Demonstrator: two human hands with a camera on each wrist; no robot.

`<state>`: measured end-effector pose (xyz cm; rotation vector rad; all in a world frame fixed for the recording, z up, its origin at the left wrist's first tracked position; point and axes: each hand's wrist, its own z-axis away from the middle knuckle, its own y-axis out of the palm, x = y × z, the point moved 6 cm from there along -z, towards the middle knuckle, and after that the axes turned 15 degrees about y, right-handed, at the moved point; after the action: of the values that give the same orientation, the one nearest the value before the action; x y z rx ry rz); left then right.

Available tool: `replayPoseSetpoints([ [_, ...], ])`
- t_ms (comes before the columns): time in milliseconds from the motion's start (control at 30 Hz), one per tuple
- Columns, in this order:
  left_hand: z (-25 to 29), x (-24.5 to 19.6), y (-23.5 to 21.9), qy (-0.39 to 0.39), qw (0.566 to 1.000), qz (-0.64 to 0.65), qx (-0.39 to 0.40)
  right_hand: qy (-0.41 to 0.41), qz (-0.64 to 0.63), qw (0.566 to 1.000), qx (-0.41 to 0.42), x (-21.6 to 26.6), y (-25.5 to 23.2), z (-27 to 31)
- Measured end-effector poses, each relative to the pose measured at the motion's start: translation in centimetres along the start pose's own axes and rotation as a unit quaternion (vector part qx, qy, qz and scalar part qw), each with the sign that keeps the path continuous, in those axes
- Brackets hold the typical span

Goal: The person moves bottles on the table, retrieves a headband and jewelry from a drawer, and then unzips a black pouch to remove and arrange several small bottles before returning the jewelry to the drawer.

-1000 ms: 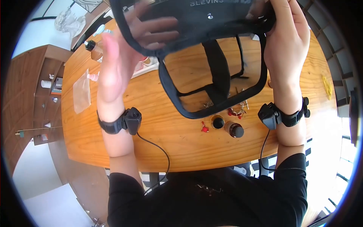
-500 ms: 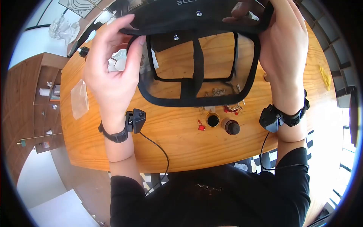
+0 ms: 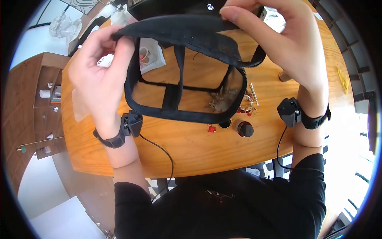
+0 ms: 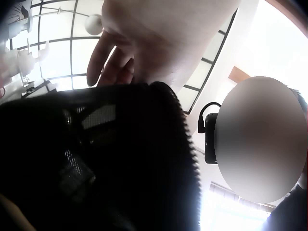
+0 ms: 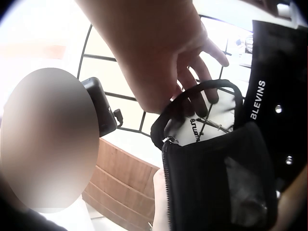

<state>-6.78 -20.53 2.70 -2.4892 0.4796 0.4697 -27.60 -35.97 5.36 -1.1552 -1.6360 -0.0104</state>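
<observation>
A see-through zip pouch [image 3: 175, 116] with black trim hangs over the table in both hands, its zipped lid [image 3: 175, 30] lifted at the right side. At the pouch's upper left corner, my left hand [image 3: 99, 75] pinches the edge between thumb and fingers. My right hand [image 3: 294, 47] holds the lid's far side, thumb and index finger close together; in the right wrist view its fingers show partly through the lid's clear panel. A zipper pull [image 5: 171, 140] sits at the corner there. A black flap [image 5: 260, 96] marked BLEVINS, with snaps, hangs behind the pouch.
On the wooden table [image 3: 191, 155] stand a dark bottle [image 3: 243, 128] and another small bottle [image 3: 284, 75]. Red and metal trinkets [image 3: 248, 105] lie beside them, with a red piece [image 3: 211, 128] nearer me. A white tray [image 3: 155, 59] holds cups at the back left. Cables run from both wrist cameras.
My left hand went from open beside the pouch to gripping its left corner. My right hand moved from the right edge up to the lid, which now stands apart from the body there.
</observation>
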Motion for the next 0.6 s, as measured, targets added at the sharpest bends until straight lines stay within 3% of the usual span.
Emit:
replayPoseSetpoints([
  [100, 0.3, 1.0, 1.3, -0.042, 0.997, 0.009, 0.061, 0.064, -0.002, 0.998, -0.006, 0.0, 0.3, 0.0],
  [233, 0.5, 2.5, 2.4, -0.067, 0.994, -0.001, 0.082, 0.024, 0.082, 0.995, -0.047, 0.5, 0.8, 0.7],
  [333, 0.7, 3.3, 3.2, -0.074, 0.992, -0.018, 0.102, -0.074, 0.013, 0.994, -0.085, -1.2, 0.0, 0.5],
  [367, 0.7, 3.5, 3.6, -0.072, 0.99, -0.033, 0.117, -0.035, -0.03, 0.997, -0.063, -1.9, -0.2, 0.1],
  [433, 1.1, 4.4, 4.5, -0.056, 0.989, -0.021, 0.135, -0.046, -0.02, 0.996, -0.073, -1.2, -0.5, 0.4],
  [500, 1.5, 5.1, 5.6, -0.108, 0.973, -0.059, 0.193, -0.022, -0.031, 0.998, -0.06, -1.4, -0.6, 0.4],
  [533, 1.7, 5.4, 6.0, -0.135, 0.963, -0.079, 0.222, -0.008, -0.01, 0.998, -0.062, -1.2, -0.5, 0.5],
  [600, 2.5, 6.4, 7.0, -0.102, 0.966, -0.072, 0.226, 0.003, 0.067, 0.994, -0.086, 0.0, 0.2, 1.3],
])
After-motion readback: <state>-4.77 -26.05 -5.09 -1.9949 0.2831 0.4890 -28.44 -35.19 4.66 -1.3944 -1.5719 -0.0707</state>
